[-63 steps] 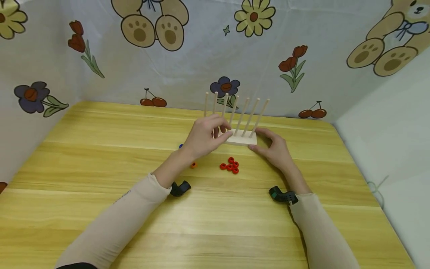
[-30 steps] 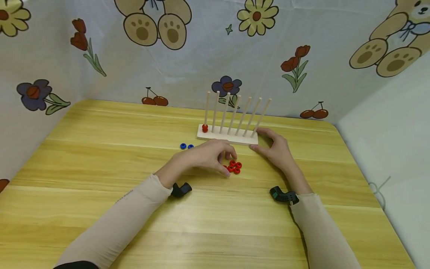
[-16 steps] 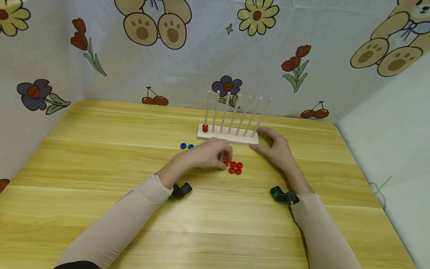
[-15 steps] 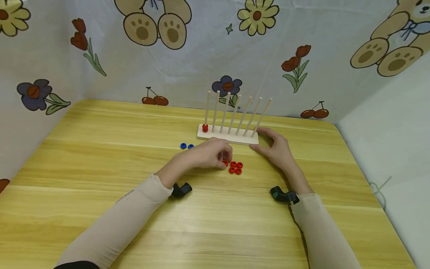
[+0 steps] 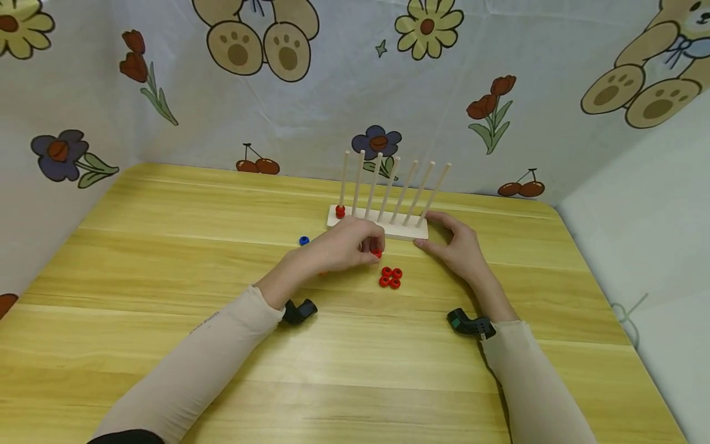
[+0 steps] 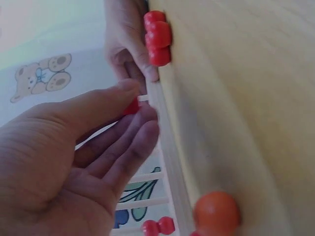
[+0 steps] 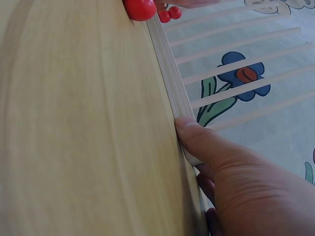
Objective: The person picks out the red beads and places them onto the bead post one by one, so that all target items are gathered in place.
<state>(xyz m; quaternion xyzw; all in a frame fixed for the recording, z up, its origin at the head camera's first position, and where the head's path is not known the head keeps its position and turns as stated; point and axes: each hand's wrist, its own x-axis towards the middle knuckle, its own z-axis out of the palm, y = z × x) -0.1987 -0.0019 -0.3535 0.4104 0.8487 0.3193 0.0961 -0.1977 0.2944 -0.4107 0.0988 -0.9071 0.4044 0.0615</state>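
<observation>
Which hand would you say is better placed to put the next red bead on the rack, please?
Probably the left hand: it pinches a red bead just in front of the wooden rack. The right hand grips the rack's right end, so it seems better suited to steadying.

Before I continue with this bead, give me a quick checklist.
1. Red bead pinched by left hand: ok.
2. Right hand gripping the peg rack's end: ok.
3. Two red beads threaded on leftmost peg: ok.
4. Pinched bead above peg tips: not ok, it is lower.
5. Loose red beads clear of left hand: ok, four together.
6. Blue beads all visible: cannot tell; one shows.
</observation>
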